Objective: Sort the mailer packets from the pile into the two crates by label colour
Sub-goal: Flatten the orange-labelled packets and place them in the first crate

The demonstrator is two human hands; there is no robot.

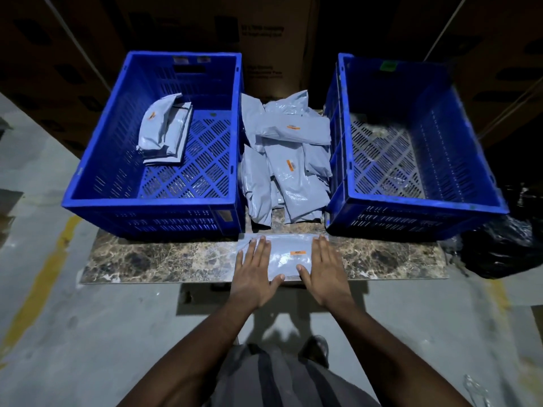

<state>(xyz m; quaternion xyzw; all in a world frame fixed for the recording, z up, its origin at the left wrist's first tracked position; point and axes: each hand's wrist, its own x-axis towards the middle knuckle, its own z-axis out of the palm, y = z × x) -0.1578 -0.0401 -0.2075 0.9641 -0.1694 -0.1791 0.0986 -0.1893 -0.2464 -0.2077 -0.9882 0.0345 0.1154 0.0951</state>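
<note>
A grey mailer packet (289, 261) with an orange label lies flat at the front edge of the marble slab (164, 261). My left hand (254, 274) rests flat on its left end and my right hand (324, 273) on its right end, fingers straight. Behind it, a pile of grey packets (288, 160) sits between two blue crates, some showing orange labels. The left crate (88, 171) holds a few packets (164, 127), the top one orange-labelled, and has an orange sticker on its far wall. The right crate (487, 171) holds none and carries a green sticker (388, 66).
Cardboard boxes (264, 33) stand stacked behind the crates. A black plastic bag (505, 245) lies on the floor by the slab's right end. A yellow line (38, 286) runs across the concrete floor at the left. My shoe (316, 349) shows below the slab.
</note>
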